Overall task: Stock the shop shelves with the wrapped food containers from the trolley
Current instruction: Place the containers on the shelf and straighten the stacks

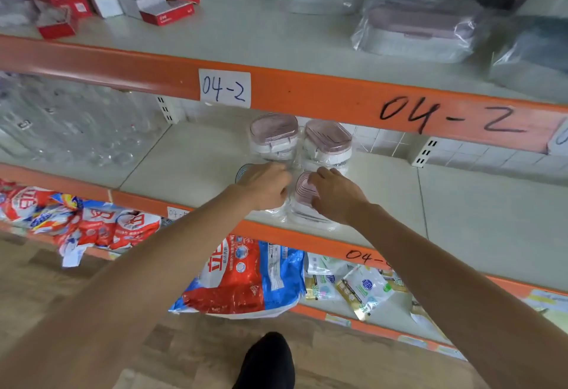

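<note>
Two wrapped containers with pink lids (pixel 273 136) (pixel 328 143) stand side by side at the back of the middle shelf (pixel 190 161). In front of them sit two more wrapped ones. My left hand (pixel 266 186) covers and grips a container with a dark lid (pixel 244 170), only its left rim showing. My right hand (pixel 333 193) curls over the right side of a pink-lidded container (pixel 302 189) near the shelf's front edge. The trolley is out of view.
An orange beam (pixel 307 90) marked 04-2 runs just above the hands. The upper shelf holds red boxes (pixel 166 14) and larger wrapped containers (pixel 421 26). Clear glassware (pixel 76 130) fills the middle shelf's left. Detergent bags (pixel 242 278) lie below.
</note>
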Demonstrator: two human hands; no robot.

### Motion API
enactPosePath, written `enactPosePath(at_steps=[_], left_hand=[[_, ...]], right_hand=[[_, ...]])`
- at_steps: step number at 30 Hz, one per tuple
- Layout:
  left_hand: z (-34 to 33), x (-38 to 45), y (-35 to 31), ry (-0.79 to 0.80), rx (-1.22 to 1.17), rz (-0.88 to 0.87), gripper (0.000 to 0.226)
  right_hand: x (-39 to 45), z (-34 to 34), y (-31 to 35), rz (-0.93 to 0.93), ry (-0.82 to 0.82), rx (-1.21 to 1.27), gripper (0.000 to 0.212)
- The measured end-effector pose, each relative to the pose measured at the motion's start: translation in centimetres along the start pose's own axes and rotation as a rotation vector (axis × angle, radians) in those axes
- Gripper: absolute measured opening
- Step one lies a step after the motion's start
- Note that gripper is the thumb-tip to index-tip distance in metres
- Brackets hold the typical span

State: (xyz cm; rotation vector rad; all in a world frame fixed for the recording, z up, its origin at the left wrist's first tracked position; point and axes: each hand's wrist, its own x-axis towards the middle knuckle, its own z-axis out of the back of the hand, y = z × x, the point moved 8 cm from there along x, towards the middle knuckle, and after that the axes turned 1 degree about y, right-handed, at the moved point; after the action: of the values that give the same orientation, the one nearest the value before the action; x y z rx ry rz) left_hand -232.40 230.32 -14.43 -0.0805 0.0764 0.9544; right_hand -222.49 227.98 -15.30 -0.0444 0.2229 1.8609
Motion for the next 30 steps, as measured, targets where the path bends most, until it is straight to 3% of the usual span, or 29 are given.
enactPosePath(at_steps=[5,11,17,26,30], left_hand=[[1.4,-4.7,-3.8,0.319,-0.034,-0.08,0.024],[7.6,-8.3,-7.8,0.315,-0.039,-0.126,0.027],[14.6,-9.4,-9.1,0.2,-0.053,-0.148,0.019],[25.8,-7.3,-6.5,-0.294,-0.125,-0.032,0.014],[26.7,-3.8,-3.6,-0.264,-0.149,0.04,0.029]], right_hand=[[-5.6,2.6,2.8,0.129,0.276,-0.041,0.043],[-12.3,9.9,4.1,0.192,0.231,-0.049,0.041],[-16.8,16.0,3.6,0.19,0.159,-0.06,0.039],[-16.0,25.0,1.8,0.132,-0.088,-0.006,0.036],[-12.9,27.1,0.4,0.072,-0.138,-0.041,0.045]])
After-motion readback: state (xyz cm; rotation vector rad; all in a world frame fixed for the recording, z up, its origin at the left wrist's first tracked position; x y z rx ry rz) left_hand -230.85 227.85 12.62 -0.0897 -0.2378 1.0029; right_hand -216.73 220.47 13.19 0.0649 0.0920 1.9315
